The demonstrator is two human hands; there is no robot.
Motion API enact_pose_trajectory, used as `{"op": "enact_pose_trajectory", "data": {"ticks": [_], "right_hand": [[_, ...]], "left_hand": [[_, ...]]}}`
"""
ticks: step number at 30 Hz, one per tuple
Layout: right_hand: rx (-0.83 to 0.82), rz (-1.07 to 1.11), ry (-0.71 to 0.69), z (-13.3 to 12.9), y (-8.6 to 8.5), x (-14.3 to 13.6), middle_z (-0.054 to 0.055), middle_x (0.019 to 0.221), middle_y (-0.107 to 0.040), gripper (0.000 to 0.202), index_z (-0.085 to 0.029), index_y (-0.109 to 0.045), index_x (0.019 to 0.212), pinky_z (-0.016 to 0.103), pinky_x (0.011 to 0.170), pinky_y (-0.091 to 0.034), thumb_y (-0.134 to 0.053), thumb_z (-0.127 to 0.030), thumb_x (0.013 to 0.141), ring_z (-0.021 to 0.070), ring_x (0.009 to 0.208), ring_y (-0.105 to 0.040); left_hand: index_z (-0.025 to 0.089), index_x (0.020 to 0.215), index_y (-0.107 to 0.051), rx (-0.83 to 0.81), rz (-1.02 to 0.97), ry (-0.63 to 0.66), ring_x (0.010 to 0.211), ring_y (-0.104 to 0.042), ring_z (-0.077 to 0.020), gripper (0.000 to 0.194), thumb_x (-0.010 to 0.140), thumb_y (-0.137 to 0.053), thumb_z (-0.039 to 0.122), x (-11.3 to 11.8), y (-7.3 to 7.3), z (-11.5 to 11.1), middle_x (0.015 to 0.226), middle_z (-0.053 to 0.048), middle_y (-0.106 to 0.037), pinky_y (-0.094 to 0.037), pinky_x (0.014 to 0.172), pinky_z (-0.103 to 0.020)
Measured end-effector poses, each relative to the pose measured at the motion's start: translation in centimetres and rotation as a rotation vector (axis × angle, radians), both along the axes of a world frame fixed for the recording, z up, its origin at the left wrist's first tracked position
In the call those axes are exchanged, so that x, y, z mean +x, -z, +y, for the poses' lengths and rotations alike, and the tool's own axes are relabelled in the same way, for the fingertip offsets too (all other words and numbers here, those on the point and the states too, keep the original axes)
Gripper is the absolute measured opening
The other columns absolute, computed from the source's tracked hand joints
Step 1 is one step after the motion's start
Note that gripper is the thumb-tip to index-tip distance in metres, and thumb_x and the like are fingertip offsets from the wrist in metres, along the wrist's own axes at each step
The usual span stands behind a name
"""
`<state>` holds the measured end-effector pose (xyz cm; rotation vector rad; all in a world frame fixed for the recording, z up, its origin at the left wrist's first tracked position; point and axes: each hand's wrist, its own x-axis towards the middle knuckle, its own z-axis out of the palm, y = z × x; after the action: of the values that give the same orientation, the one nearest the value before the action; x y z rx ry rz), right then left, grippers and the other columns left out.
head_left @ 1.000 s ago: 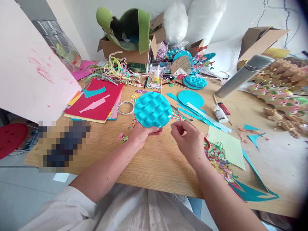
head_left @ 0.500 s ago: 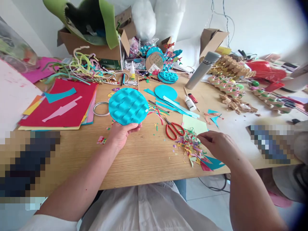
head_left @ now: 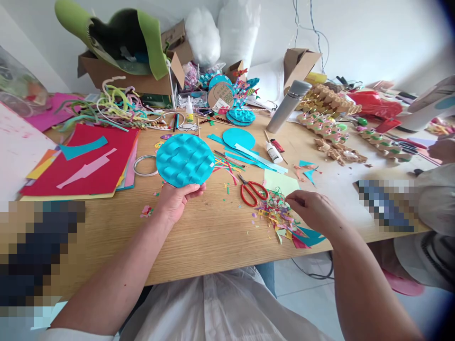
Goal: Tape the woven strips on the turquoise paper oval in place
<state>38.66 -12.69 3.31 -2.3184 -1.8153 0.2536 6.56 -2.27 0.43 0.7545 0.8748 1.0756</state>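
My left hand [head_left: 176,201] grips the lower edge of a round turquoise woven paper disc [head_left: 185,158], held tilted above the wooden table [head_left: 213,237]. My right hand [head_left: 313,208] rests on a heap of colourful paper scraps [head_left: 279,213] near the table's front edge, its fingertips pinched in the scraps; whether they grip a piece I cannot tell. Red-handled scissors [head_left: 253,190] lie just left of that hand. A pale green sheet [head_left: 280,182] lies behind the scraps.
A stack of coloured paper with a red top sheet [head_left: 85,163] lies at left, a tape ring [head_left: 144,166] beside it. Turquoise strips and a disc [head_left: 239,138], glue bottle [head_left: 273,152], grey flask [head_left: 287,106] and cardboard boxes [head_left: 142,78] crowd the back. Another person [head_left: 433,199] sits at right.
My right hand moved from beside the disc, right and down onto the scrap heap. The view swung right, showing the scissors and another person. My left hand keeps the disc.
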Motion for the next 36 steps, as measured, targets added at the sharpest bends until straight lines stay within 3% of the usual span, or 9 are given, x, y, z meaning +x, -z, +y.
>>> {"op": "enact_pose_trajectory", "data": {"ticks": [7,12,16,20,24,27,30,33,36], "right_hand": [[-0.031,0.020,-0.040,0.1,0.7,0.2,0.001,0.053,-0.059,0.028,-0.020,-0.068,0.087,0.027,0.052,-0.036,-0.043,-0.032,0.083,0.0153,0.046,-0.050],[-0.013,-0.005,-0.072,0.1,1.2,0.4,0.004,0.060,-0.064,0.040,-0.017,-0.071,0.105,0.029,0.057,-0.038,-0.040,-0.028,0.083,0.0182,0.055,-0.057],[-0.088,0.056,-0.062,0.2,1.1,0.5,0.001,0.054,-0.058,0.040,-0.017,-0.072,0.104,0.027,0.053,-0.036,-0.040,-0.029,0.083,0.0161,0.051,-0.051],[-0.212,0.142,-0.015,0.7,1.1,0.6,-0.002,0.046,-0.045,0.037,-0.016,-0.072,0.096,0.026,0.048,-0.031,-0.039,-0.026,0.082,0.0152,0.046,-0.044],[-0.190,0.033,0.106,1.0,1.3,0.9,0.002,0.056,-0.057,0.044,-0.010,-0.066,0.112,0.028,0.056,-0.038,-0.042,-0.016,0.076,0.0185,0.059,-0.055],[-0.149,0.035,0.116,1.0,1.2,1.0,0.001,0.055,-0.058,0.044,-0.011,-0.064,0.115,0.029,0.060,-0.039,-0.043,-0.016,0.076,0.0194,0.060,-0.057],[-0.023,0.188,0.095,1.0,0.9,0.7,-0.003,0.049,-0.054,0.037,-0.013,-0.061,0.113,0.030,0.057,-0.040,-0.047,-0.026,0.081,0.0184,0.053,-0.054],[0.080,0.542,0.031,1.6,0.4,-0.7,-0.001,0.053,-0.059,0.036,-0.016,-0.060,0.106,0.029,0.054,-0.043,-0.056,-0.044,0.082,0.0167,0.051,-0.055],[0.147,0.870,-0.048,3.2,-0.3,-3.6,0.003,0.061,-0.066,0.039,-0.018,-0.065,0.090,0.028,0.056,-0.048,-0.069,-0.054,0.076,0.0152,0.056,-0.060]], "left_hand": [[0.014,0.088,-0.071,0.012,-0.007,0.016,0.072,-0.073,-0.0182,0.034,0.055,-0.082,0.014,0.0,0.1,0.0,0.082,-0.005,-0.076,-0.058,0.065,-0.026],[0.015,0.092,-0.071,0.005,-0.010,0.017,0.073,-0.073,-0.0183,0.039,0.055,-0.082,0.014,-0.1,0.1,0.1,0.083,-0.005,-0.076,-0.058,0.064,-0.026],[0.014,0.093,-0.071,0.001,-0.008,0.015,0.072,-0.073,-0.0185,0.040,0.055,-0.083,0.014,-0.1,0.1,0.2,0.083,-0.005,-0.076,-0.058,0.063,-0.026],[0.014,0.091,-0.071,0.000,-0.005,0.015,0.072,-0.073,-0.0187,0.039,0.054,-0.083,0.015,-0.1,0.1,0.1,0.082,-0.005,-0.077,-0.058,0.063,-0.025],[0.014,0.090,-0.071,-0.012,-0.001,0.011,0.071,-0.073,-0.0188,0.039,0.053,-0.083,0.014,-0.2,0.0,0.1,0.082,-0.005,-0.077,-0.057,0.061,-0.025],[0.014,0.090,-0.071,-0.008,-0.001,0.010,0.071,-0.073,-0.0190,0.039,0.054,-0.083,0.015,-0.2,0.1,0.2,0.082,-0.005,-0.077,-0.057,0.062,-0.025],[0.013,0.089,-0.072,-0.008,-0.001,0.030,0.071,-0.073,-0.0184,0.036,0.055,-0.083,0.015,-0.2,0.2,0.1,0.081,-0.005,-0.077,-0.057,0.062,-0.025],[0.012,0.087,-0.072,-0.022,-0.004,0.068,0.071,-0.072,-0.0184,0.035,0.055,-0.083,0.016,-0.1,0.2,0.0,0.080,-0.007,-0.076,-0.056,0.063,-0.026],[0.013,0.088,-0.072,-0.024,-0.017,0.121,0.071,-0.072,-0.0187,0.035,0.055,-0.083,0.017,-0.1,0.2,-0.1,0.080,-0.006,-0.076,-0.056,0.063,-0.026]]}}
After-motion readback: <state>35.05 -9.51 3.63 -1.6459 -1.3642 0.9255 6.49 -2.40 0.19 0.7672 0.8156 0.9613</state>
